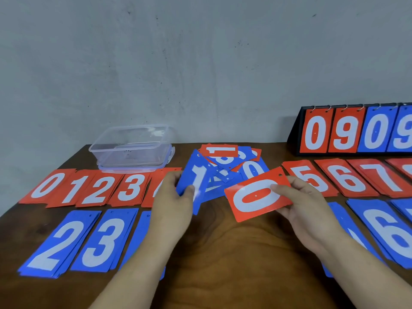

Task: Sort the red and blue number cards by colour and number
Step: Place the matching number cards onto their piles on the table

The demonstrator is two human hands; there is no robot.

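Glossy plastic cards (258,195), clear plastic box (133,148), polished wooden table (234,253).

Cards are red (51,186) or blue (60,244) with white numbers, tabletop (223,253) is dark brown woodgrain, tub (133,148) is see-through, wall (200,63) grey.

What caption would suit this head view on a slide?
Card sorting: right hand holds a red 0 card while left hand grips a blue 1 card at the mixed pile.
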